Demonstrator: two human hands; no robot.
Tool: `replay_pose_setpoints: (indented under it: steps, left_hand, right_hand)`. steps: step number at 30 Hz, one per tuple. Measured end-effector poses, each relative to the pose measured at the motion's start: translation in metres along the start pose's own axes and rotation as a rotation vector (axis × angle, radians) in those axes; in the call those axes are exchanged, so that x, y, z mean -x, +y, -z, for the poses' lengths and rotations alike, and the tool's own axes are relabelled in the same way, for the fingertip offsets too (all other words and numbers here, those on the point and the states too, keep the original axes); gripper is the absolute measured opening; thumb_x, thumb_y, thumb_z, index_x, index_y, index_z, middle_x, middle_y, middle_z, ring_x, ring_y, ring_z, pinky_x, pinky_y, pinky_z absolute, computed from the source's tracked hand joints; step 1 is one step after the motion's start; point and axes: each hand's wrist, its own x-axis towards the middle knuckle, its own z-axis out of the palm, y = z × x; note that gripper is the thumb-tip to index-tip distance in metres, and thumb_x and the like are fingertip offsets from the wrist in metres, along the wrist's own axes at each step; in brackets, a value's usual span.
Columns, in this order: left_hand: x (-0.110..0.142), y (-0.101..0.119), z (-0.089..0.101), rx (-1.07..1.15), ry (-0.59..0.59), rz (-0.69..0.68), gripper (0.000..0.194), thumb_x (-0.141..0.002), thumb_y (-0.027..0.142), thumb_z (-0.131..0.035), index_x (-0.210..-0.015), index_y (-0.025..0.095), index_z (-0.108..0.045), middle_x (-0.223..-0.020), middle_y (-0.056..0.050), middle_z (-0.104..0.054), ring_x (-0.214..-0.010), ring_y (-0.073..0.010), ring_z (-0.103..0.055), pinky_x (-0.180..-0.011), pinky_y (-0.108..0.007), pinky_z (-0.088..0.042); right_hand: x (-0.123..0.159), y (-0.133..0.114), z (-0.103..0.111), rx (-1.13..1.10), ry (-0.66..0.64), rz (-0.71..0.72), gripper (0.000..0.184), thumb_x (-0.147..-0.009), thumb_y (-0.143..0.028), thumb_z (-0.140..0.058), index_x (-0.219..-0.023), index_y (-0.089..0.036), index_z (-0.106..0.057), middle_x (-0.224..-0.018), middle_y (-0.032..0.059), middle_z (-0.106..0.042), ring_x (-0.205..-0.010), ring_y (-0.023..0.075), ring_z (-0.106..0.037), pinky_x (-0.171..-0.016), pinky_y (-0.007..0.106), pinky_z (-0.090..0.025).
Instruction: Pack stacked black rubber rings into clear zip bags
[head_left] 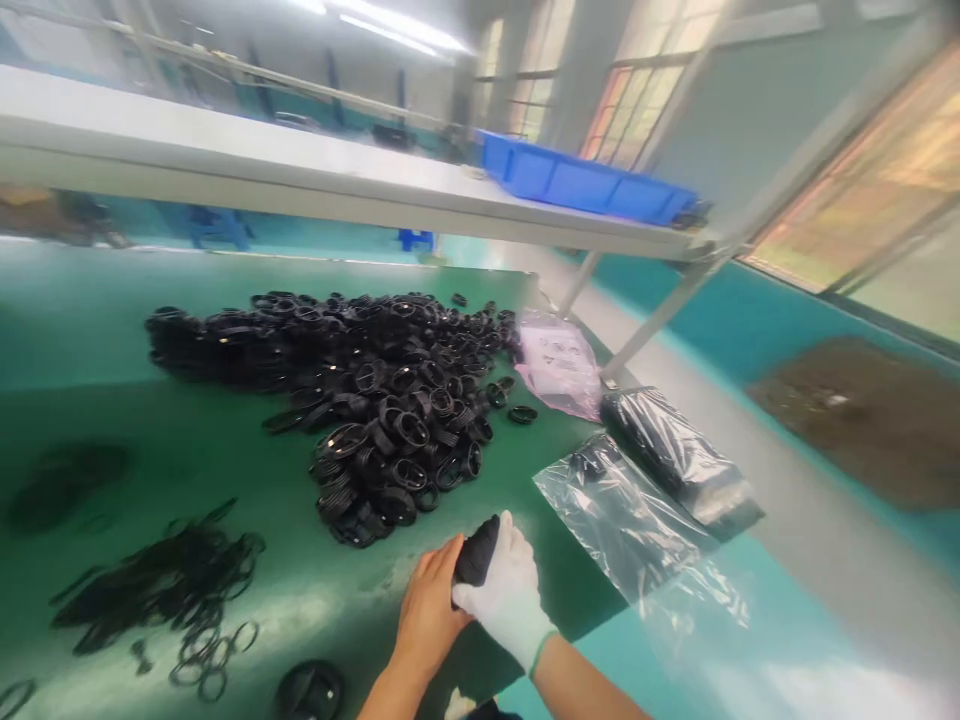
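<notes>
Near the front edge of the green table, a dark black bundle (478,552) is pressed between my two hands. My bare left hand (430,608) closes on its left side. My right hand (510,592), in a white knit glove, wraps around its right side. Blur and the fingers hide the bundle's exact form. Ahead lies a large heap of black coiled pieces (405,425), apparently coiled cables. A clear plastic bag (622,510) with some black coils at its far end lies to the right of my hands.
Thin black bands (172,575) and loose rings (212,650) lie front left, near a round black piece (310,690). A filled bag (679,455) and a pinkish bag (559,360) are at right. A shelf (315,175) carrying a blue bin (585,180) spans the back.
</notes>
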Motion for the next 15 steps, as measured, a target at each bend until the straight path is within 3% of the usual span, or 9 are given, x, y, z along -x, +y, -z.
replay_pose_setpoints:
  steps: [4, 9, 13, 15]
  left_hand:
    - [-0.004, -0.007, -0.005, -0.057, 0.005, -0.006, 0.083, -0.053, 0.008, -0.044, -0.133, 0.021, -0.031, -0.133, 0.001, -0.042, -0.124, -0.017, -0.032, -0.102, -0.03, -0.028]
    - [-0.012, -0.012, -0.01, -0.095, 0.059, -0.04, 0.068, -0.064, 0.018, -0.046, -0.132, 0.021, -0.033, -0.131, -0.001, -0.045, -0.12, -0.0205, -0.038, -0.1, -0.035, -0.032]
    - [-0.018, -0.004, -0.006, -0.139, 0.07, -0.041, 0.071, -0.065, 0.024, -0.049, -0.133, 0.017, -0.031, -0.128, -0.007, -0.048, -0.117, -0.024, -0.042, -0.1, -0.039, -0.033]
    - [-0.02, 0.007, 0.003, -0.119, 0.029, -0.064, 0.074, -0.065, 0.028, -0.052, -0.134, 0.02, -0.028, -0.131, -0.006, -0.045, -0.119, -0.0252, -0.041, -0.098, -0.041, -0.035]
  right_hand:
    - [-0.002, -0.012, -0.009, 0.039, 0.115, -0.058, 0.107, -0.045, -0.035, -0.065, -0.135, -0.001, -0.018, -0.125, 0.0218, -0.04, -0.114, 0.0377, -0.036, -0.101, 0.047, -0.018]
    - [-0.011, -0.019, -0.014, 0.061, 0.126, -0.128, 0.095, -0.049, -0.034, -0.063, -0.132, -0.003, -0.028, -0.108, 0.0199, -0.05, -0.101, 0.0364, -0.044, -0.093, 0.05, -0.027]
    - [-0.022, -0.016, -0.002, 0.034, 0.087, -0.105, 0.098, -0.043, -0.033, -0.067, -0.13, -0.006, -0.032, -0.106, 0.0182, -0.05, -0.096, 0.0356, -0.046, -0.087, 0.05, -0.032]
    - [-0.023, -0.004, 0.015, -0.12, 0.044, -0.123, 0.1, -0.038, -0.032, -0.069, -0.129, -0.009, -0.034, -0.11, 0.0168, -0.049, -0.101, 0.0351, -0.044, -0.088, 0.048, -0.034]
